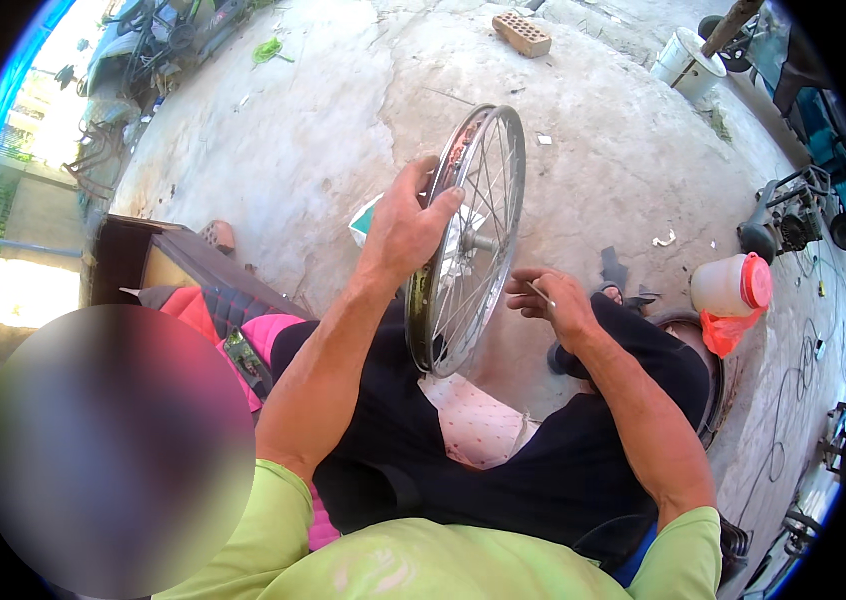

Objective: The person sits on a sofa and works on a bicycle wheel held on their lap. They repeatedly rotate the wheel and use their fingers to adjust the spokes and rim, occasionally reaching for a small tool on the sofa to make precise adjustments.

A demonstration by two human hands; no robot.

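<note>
Concrete yard; L hand fingers over wheel rim, upright btwn knees.

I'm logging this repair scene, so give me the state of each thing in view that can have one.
Wheel: upright on its rim between the knees, no tyre, spokes bare.
Left hand: closed on the wheel's rim.
Right hand: pinching a thin metal piece beside the hub.
Jug: lying on its side, red lid on.
Bucket: upright, a stick standing in it.
Brick: flat on the concrete.
</note>
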